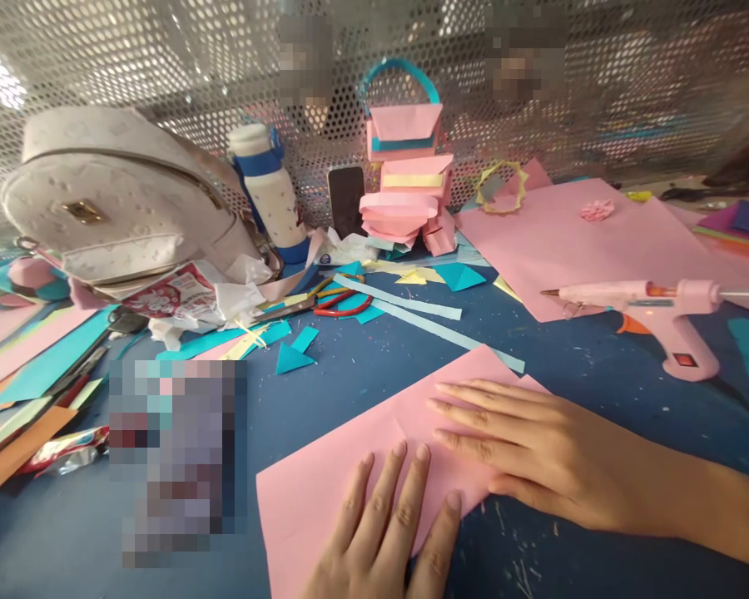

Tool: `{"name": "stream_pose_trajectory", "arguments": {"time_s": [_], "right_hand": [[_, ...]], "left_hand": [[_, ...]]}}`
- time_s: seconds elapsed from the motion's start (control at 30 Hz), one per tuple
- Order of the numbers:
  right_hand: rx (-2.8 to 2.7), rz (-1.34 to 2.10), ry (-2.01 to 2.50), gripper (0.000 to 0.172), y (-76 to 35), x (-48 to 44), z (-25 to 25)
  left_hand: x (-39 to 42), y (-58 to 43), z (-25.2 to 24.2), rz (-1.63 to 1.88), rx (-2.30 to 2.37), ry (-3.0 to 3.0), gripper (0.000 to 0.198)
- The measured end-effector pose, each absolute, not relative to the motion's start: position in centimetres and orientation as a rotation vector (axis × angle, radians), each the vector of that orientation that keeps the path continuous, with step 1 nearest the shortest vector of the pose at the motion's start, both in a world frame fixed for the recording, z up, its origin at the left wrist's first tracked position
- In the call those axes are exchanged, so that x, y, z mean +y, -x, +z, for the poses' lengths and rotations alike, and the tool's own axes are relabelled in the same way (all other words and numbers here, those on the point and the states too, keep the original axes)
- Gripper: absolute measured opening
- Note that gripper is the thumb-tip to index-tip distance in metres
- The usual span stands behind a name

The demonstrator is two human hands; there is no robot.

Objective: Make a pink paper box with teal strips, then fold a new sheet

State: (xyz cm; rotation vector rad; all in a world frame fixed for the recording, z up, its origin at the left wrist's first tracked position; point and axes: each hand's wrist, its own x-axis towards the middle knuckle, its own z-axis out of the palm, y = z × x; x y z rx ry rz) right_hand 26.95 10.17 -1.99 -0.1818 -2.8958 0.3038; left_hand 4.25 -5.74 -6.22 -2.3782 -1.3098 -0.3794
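A pink paper sheet lies on the blue table near the front edge, with a crease running through it. My left hand rests flat on its lower part, fingers stretched out. Across the sheet's right part lies my right hand, flat, fingers extended and pointing left. Neither hand holds anything.
A pink glue gun lies to the right on a large pink sheet. Scissors, paper strips and scraps litter the middle. At the back stand a white backpack, a bottle, a phone and pink paper bags.
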Motion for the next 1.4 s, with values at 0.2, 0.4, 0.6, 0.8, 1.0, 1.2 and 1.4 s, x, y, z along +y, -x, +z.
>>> {"name": "stream_pose_trajectory", "arguments": {"time_s": [0.2,0.4,0.6,0.8,1.0,1.2,1.4], "right_hand": [[-2.938,0.182,0.153,0.046,-27.0,10.1,-2.0],[-2.966,0.127,0.141,0.049,-27.1,10.1,-2.2],[-2.95,0.157,0.143,0.048,-27.1,10.2,-2.2],[-2.952,0.123,0.119,0.048,-27.0,10.3,-2.3],[-2.95,0.09,0.123,0.045,-27.0,10.2,-2.1],[-2.935,0.037,0.098,0.049,-26.8,9.6,-2.1],[-3.05,0.144,0.082,0.071,-26.8,8.2,-1.7]], "left_hand": [[-5.9,-4.5,-6.3,-0.373,-1.322,2.36,0.05],[-5.9,-4.6,-6.5,-0.369,-1.317,2.333,0.049],[-5.8,-4.5,-6.7,-0.388,-1.299,2.343,0.047],[-5.5,-4.0,-6.4,-0.355,-1.264,2.37,0.045],[-5.3,-3.7,-5.9,-0.315,-1.218,2.387,0.046],[-5.2,-3.3,-5.7,-0.284,-1.129,2.394,0.048],[-5.5,-3.8,-6.2,-0.348,-1.217,2.369,0.046]]}}
